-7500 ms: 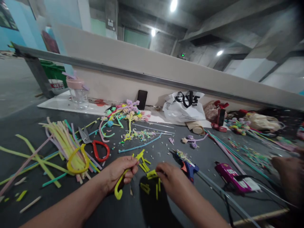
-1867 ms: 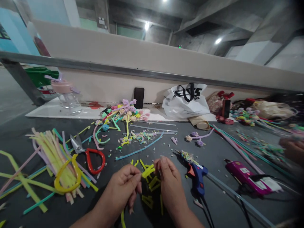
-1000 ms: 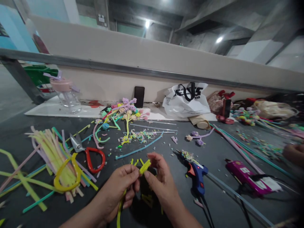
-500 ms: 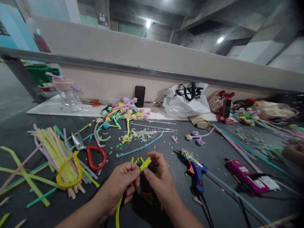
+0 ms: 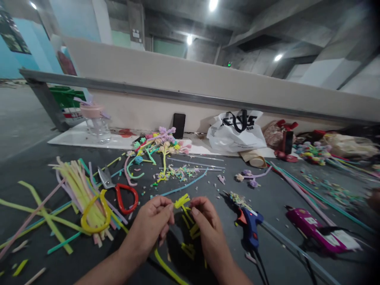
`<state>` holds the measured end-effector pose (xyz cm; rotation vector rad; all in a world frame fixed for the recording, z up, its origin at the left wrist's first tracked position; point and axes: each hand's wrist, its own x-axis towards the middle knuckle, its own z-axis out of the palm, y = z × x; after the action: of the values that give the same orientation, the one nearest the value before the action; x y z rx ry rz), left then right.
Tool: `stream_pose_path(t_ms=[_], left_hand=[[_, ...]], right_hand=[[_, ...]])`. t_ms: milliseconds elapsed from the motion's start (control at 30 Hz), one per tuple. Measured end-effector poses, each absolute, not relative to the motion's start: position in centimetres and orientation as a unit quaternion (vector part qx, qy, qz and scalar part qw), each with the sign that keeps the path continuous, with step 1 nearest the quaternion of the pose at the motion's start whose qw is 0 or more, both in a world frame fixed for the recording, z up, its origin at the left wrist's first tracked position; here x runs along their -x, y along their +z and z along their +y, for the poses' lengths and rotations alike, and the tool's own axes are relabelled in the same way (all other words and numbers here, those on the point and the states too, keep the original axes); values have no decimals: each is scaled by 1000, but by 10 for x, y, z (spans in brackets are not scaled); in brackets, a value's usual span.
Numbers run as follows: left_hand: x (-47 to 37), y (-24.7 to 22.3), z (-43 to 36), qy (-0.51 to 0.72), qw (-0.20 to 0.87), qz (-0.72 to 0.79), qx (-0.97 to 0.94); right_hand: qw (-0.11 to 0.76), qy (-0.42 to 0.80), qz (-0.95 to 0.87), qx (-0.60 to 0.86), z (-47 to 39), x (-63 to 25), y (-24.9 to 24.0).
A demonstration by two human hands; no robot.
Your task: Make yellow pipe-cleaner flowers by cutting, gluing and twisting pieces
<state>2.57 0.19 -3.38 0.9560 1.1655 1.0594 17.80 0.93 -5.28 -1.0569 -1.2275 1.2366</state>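
Observation:
My left hand (image 5: 151,221) pinches a yellow foam-like strip. Its bunched upper end (image 5: 181,201) sticks out past the thumb, and the long tail (image 5: 169,267) curves down below the hand. My right hand (image 5: 209,233) is just right of that bunched end, thumb and fingers curled close together; whatever is between their tips, if anything, is too small to make out. Short yellow pieces (image 5: 188,250) lie on the dark table between and under the hands. A blue glue gun (image 5: 251,227) rests to the right, its tip among small coloured scraps.
Scissors (image 5: 127,198) with red and yellow handles lie by a bundle of pastel strips (image 5: 86,194) on the left. Coloured flower pieces (image 5: 164,138), a phone (image 5: 179,126) and a white bag (image 5: 236,132) are at the back. A purple device (image 5: 316,231) lies right. Another person's hand (image 5: 373,200) shows at the right edge.
My right hand has drawn away from the yellow bunched end, slightly right and down. My left hand keeps hold of the strip, whose tail now swings further right. The camera view has shifted.

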Motion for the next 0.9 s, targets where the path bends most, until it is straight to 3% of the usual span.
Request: stream_pose_path(t_ms=[67,133,233,300,600,900], left_hand=[[-21,-28,-1,452,513,540,-490],[-14,-25,-5,459,348,545,-609],[-5,-28,-8,476,85,458,-746],[-2,-34,-9,467,-6,416,-780],[-2,-46,-3,472,-62,365,-800],[3,-50,-5,461,-73,319,-825]], right_hand=[[516,535,-505,439,9,-177,-52],[516,548,-504,424,9,-177,-53],[517,577,-497,392,10,-177,-55],[517,603,-480,373,11,-178,-57],[568,638,-376,360,16,-177,-45],[504,671,-401,368,13,-175,-45]])
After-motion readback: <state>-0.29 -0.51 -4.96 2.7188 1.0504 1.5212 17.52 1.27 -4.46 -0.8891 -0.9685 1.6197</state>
